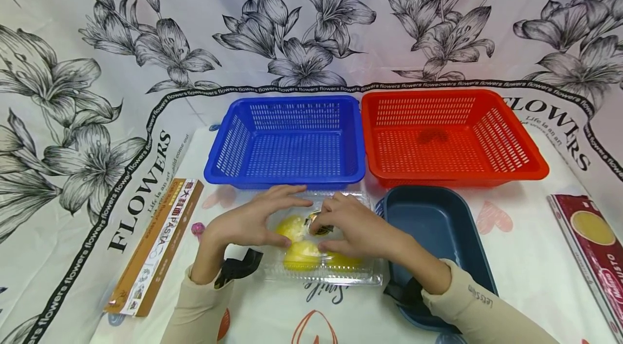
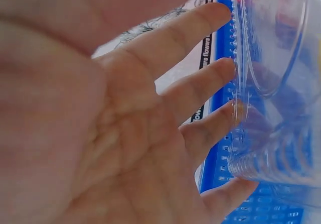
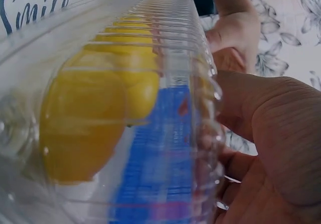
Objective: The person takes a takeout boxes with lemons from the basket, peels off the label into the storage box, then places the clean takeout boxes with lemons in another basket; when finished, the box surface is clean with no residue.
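Observation:
A clear plastic clamshell box (image 1: 348,279) lies in front of me with several yellow, rounded fruits or vegetables (image 1: 303,255) inside; their exact kind is blurred by the plastic. A dark-and-gold label (image 1: 321,223) is on its lid. My left hand (image 1: 253,220) is at the box's left side, fingers spread and fairly straight. In the left wrist view, fingertips (image 2: 225,67) meet the ribbed edge of the clear plastic (image 2: 271,158). My right hand (image 1: 357,227) rests over the lid's right half, fingers loosely bent. The right wrist view shows its thumb (image 3: 241,101) against the ribbed edge.
Behind the box stand a blue basket (image 1: 287,179) and a red basket (image 1: 457,176). A dark blue-grey tub (image 1: 433,225) is beside my right forearm. Pasta boxes lie left (image 1: 156,249) and right (image 1: 591,252). A small pink item (image 1: 197,229) sits near my left wrist.

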